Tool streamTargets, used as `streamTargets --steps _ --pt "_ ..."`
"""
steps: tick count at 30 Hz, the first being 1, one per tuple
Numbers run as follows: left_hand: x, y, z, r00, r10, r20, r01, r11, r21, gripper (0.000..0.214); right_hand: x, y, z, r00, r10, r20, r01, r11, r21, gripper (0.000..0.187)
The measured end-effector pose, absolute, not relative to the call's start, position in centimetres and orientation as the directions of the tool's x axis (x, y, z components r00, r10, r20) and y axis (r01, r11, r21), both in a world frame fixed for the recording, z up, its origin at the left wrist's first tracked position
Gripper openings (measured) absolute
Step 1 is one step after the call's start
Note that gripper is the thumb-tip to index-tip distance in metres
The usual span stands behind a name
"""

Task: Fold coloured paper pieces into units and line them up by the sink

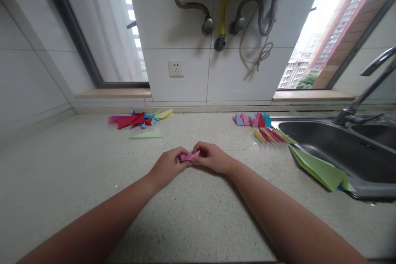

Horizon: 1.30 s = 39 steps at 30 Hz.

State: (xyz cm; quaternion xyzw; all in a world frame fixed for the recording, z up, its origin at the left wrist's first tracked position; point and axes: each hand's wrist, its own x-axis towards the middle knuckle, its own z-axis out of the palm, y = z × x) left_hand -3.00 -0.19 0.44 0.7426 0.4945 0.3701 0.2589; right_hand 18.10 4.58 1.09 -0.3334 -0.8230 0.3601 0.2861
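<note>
Both my hands meet at the middle of a speckled countertop (192, 214). A small folded pink paper piece (188, 156) sits between them. My left hand (168, 167) pinches its left side with curled fingers. My right hand (210, 156) grips its right end, fingers closed over it. Both wrists rest low on the counter.
A heap of red, pink, blue and yellow folded papers (136, 119) lies at the back left, with a pale green folded paper (147, 135) in front. More folded pieces (252, 119) and coloured strips (272, 135) lie near the steel sink (334, 148). A large green paper plane (320, 169) overhangs the sink edge.
</note>
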Motion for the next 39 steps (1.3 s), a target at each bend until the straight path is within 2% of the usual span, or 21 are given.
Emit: streamTargets --steps 5,10,21,27,33,39 --pt "-3.02 -0.07 0.36 0.214 0.943 0.257 0.409 -0.325 0.853 0.027 18.02 4.67 0.76 -0.578 0.777 0.25 0.342 0.508 -0.79 0.026" --pt "-2.99 0.34 -0.04 0.201 0.943 0.266 0.228 -0.309 0.923 0.032 17.88 4.63 0.56 -0.581 0.766 0.276 0.264 0.498 -0.826 0.023" --pt "-3.0 0.46 -0.23 0.147 0.944 0.295 0.041 -0.304 0.952 0.033 17.54 4.3 0.61 -0.553 0.764 0.332 0.193 0.505 -0.842 0.026" --pt "-3.07 0.44 -0.36 0.138 0.939 0.314 0.029 -0.321 0.947 0.032 17.56 4.08 0.91 -0.538 0.753 0.38 0.236 0.567 -0.789 0.025" --pt "-3.16 0.38 -0.36 0.171 0.926 0.336 0.031 -0.346 0.938 0.032 17.39 4.14 1.01 -0.529 0.754 0.389 0.233 0.57 -0.788 0.028" --pt "-3.19 0.38 -0.28 0.151 0.924 0.352 0.072 -0.365 0.928 0.047 17.28 3.95 1.48 -0.512 0.759 0.402 0.277 0.589 -0.759 0.022"
